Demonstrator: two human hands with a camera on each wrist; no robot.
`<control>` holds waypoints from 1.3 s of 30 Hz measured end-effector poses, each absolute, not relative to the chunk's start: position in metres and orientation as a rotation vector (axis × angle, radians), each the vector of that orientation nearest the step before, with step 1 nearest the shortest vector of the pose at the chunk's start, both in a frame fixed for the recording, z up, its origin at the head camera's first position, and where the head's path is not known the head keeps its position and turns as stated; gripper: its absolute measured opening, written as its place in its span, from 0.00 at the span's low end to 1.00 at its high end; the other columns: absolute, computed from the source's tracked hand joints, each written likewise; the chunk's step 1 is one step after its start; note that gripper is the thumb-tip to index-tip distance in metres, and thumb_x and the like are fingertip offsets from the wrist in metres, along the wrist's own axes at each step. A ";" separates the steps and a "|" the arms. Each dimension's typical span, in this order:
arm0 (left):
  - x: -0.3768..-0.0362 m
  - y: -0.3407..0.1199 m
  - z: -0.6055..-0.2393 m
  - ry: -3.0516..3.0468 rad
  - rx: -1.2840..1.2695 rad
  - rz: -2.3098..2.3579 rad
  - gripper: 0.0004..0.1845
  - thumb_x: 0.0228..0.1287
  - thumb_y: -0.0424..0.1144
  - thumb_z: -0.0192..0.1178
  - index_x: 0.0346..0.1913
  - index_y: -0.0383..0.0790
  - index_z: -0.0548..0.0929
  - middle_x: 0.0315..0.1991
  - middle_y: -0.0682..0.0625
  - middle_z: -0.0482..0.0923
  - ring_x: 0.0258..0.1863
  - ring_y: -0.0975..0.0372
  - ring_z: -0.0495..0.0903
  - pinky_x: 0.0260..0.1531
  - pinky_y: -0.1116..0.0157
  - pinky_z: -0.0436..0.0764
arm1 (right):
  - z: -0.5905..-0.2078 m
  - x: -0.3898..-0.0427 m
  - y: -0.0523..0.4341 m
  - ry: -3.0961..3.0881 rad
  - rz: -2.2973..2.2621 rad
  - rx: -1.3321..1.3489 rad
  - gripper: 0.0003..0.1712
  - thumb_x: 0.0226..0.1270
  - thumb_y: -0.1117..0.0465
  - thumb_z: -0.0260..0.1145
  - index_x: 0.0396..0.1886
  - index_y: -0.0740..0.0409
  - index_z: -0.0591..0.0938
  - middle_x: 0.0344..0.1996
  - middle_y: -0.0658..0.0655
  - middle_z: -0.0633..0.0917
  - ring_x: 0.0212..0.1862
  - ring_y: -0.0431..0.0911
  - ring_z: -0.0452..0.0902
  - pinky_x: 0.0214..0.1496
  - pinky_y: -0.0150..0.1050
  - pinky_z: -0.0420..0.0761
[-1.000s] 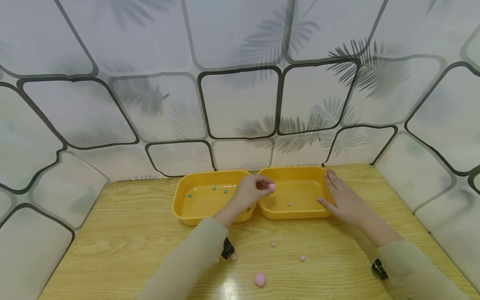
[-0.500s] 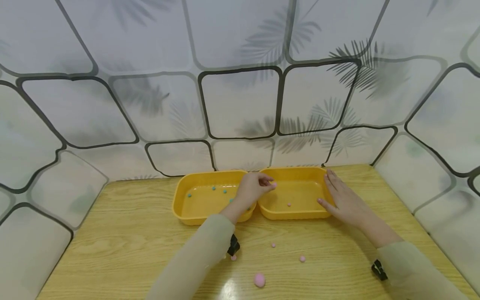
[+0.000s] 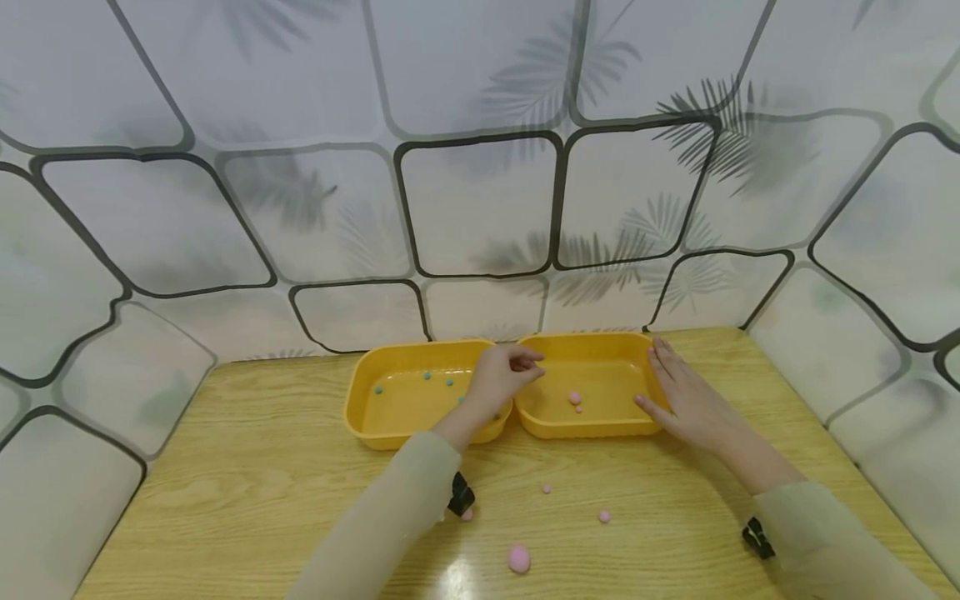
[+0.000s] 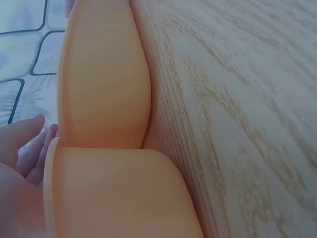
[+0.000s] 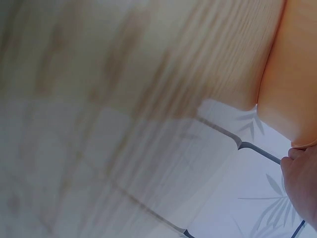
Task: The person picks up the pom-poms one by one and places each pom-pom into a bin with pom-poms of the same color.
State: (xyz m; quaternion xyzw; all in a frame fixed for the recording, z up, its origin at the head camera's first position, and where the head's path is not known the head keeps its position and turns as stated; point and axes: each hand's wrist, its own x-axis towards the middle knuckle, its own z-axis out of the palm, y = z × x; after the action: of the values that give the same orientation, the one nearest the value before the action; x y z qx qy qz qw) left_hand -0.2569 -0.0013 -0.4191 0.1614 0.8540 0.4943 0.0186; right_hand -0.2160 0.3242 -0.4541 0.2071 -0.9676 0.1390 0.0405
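Left hand (image 3: 501,379) hovers over the seam between the yellow trays, fingers loosely curled and empty; the pink ball (image 3: 574,397) lies in the right tray (image 3: 592,430). Right hand (image 3: 686,396) lies flat against that tray's rim, steadying it; best keep it braced there

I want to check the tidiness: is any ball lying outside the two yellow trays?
Yes. Four pink balls lie loose on the wooden table in front of the trays, while the right tray holds two pink ones and the left tray only small teal ones.

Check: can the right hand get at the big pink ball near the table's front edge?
Probably yes. The right hand rests open on the right tray; bare table lies between it and the big pink ball.
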 end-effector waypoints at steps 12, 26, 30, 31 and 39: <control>-0.241 -0.018 -0.419 2.538 0.615 1.592 0.11 0.71 0.31 0.69 0.52 0.29 0.90 0.45 0.38 0.91 0.44 0.50 0.90 0.44 0.66 0.89 | -0.451 -0.215 0.323 -2.966 0.422 0.629 0.53 0.84 0.40 0.55 0.82 0.79 0.48 0.84 0.78 0.46 0.85 0.71 0.42 0.87 0.63 0.49; -0.211 -0.046 -0.416 2.491 0.665 1.611 0.10 0.72 0.32 0.68 0.51 0.32 0.91 0.46 0.40 0.91 0.43 0.56 0.89 0.42 0.74 0.85 | -0.452 -0.216 0.323 -2.980 0.411 0.623 0.53 0.84 0.40 0.55 0.82 0.79 0.48 0.84 0.77 0.45 0.86 0.70 0.41 0.86 0.65 0.51; -0.202 -0.057 -0.414 2.466 0.656 1.631 0.10 0.72 0.33 0.68 0.51 0.33 0.91 0.46 0.40 0.91 0.42 0.60 0.88 0.42 0.74 0.85 | -0.452 -0.216 0.323 -2.985 0.411 0.624 0.54 0.84 0.39 0.55 0.83 0.78 0.47 0.84 0.77 0.45 0.86 0.70 0.40 0.86 0.65 0.51; -0.200 -0.060 -0.414 2.463 0.659 1.631 0.10 0.72 0.33 0.68 0.51 0.32 0.91 0.46 0.40 0.91 0.42 0.61 0.88 0.42 0.74 0.85 | -0.452 -0.216 0.323 -2.984 0.412 0.624 0.53 0.84 0.40 0.55 0.83 0.78 0.47 0.84 0.77 0.45 0.86 0.70 0.40 0.86 0.65 0.51; -0.182 -0.083 -0.413 2.460 0.648 1.631 0.09 0.72 0.33 0.69 0.50 0.32 0.91 0.46 0.39 0.91 0.41 0.63 0.87 0.41 0.73 0.85 | -0.452 -0.216 0.323 -2.978 0.393 0.628 0.53 0.84 0.39 0.54 0.82 0.79 0.48 0.84 0.77 0.46 0.86 0.70 0.41 0.85 0.66 0.52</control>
State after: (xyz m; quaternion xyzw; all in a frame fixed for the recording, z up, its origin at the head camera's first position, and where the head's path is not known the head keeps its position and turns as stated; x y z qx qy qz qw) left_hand -0.1823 -0.0835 -0.4131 0.2142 0.8125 0.5389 0.0598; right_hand -0.2161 0.3225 -0.4519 0.2044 -0.9698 0.1280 0.0366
